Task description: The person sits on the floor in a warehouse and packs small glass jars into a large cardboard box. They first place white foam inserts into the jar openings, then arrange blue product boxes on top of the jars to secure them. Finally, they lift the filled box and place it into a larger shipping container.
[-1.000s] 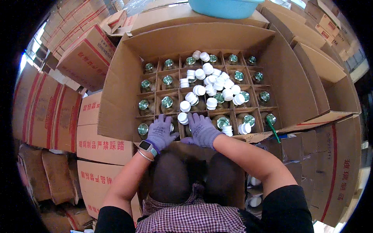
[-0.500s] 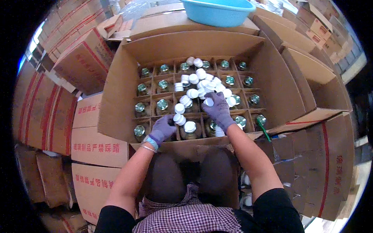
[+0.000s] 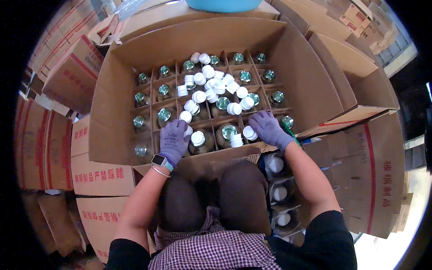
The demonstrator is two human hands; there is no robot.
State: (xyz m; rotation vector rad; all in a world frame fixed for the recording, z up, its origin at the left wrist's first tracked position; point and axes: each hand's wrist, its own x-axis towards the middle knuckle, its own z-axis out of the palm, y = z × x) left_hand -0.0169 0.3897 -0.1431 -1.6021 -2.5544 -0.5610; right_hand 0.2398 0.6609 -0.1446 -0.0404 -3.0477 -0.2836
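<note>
A seated worker in purple knitted gloves bends over a large open brown cardboard carton (image 3: 315, 85) whose card dividers hold rows of clear glass bottles (image 3: 164, 114) with green-tinted mouths. A loose heap of small white plastic screw caps (image 3: 215, 85) lies across the middle cells, toward twelve o'clock from the hands.

The left hand (image 3: 174, 138) rests at about seven o'clock in the carton, fingers curled together over a front-row cell, touching one white cap (image 3: 186, 116) at the fingertips; whether it is actually pinched cannot be told. Just beside it, at three o'clock, stands a front-row bottle already wearing a cap (image 3: 198, 138). The right hand (image 3: 268, 128) sits at about five o'clock, fingers loosely bent and slightly spread, closing round a white cap at the carton's front edge (image 3: 249, 132).

The step in hand looks like capping the near row, bottle by bottle. The next move would seem to call for seating each cap squarely on an open mouth, such as the uncapped bottle between the hands (image 3: 229, 131), and turning it down.
</note>
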